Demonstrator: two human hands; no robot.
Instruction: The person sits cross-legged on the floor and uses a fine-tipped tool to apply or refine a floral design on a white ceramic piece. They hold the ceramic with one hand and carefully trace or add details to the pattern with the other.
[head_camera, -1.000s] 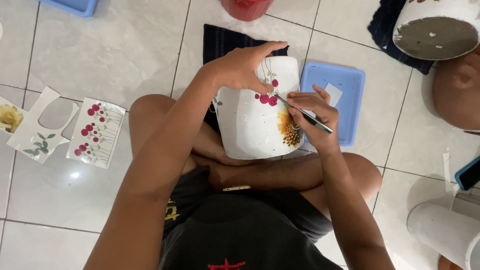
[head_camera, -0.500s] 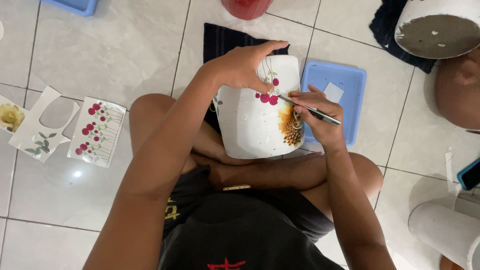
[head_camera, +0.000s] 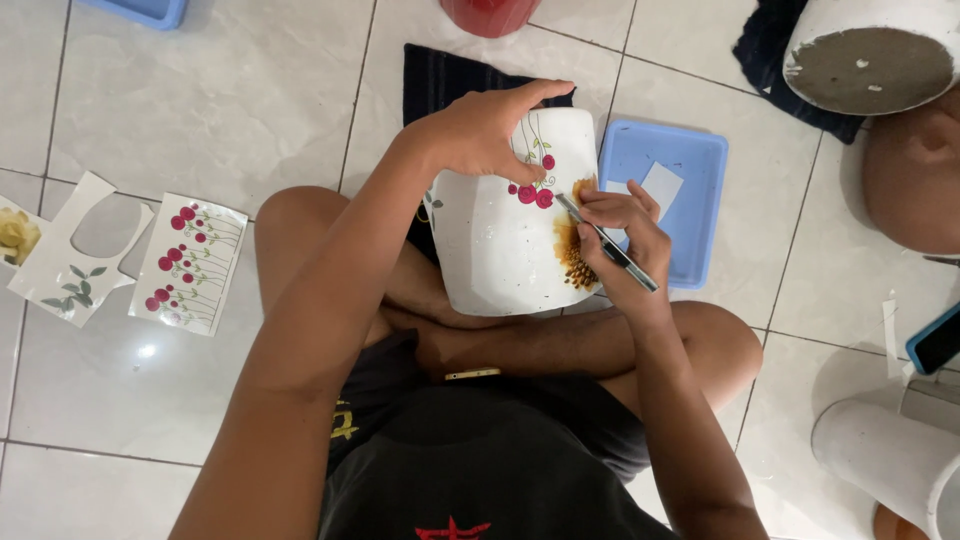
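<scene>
My right hand (head_camera: 622, 232) grips the pen-like tool (head_camera: 606, 243), tip on the sunflower decal (head_camera: 576, 252); left hand (head_camera: 487, 130) clamps the white pot (head_camera: 500, 245) top (pot lies left of tool).

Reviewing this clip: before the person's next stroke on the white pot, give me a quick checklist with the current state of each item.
1. Left hand steadies the white pot at its top edge: ok.
2. Right hand grips the thin tool like a pen: ok.
3. Tool tip touching the pot near the yellow flower decal: cannot tell if it touches.
4. Pot resting on the person's crossed legs, tilted toward them: ok.
5. Blue tray beside the right hand, within reach: ok.
6. Red flower decal sheet on the floor tiles, apart from both hands: ok.
</scene>
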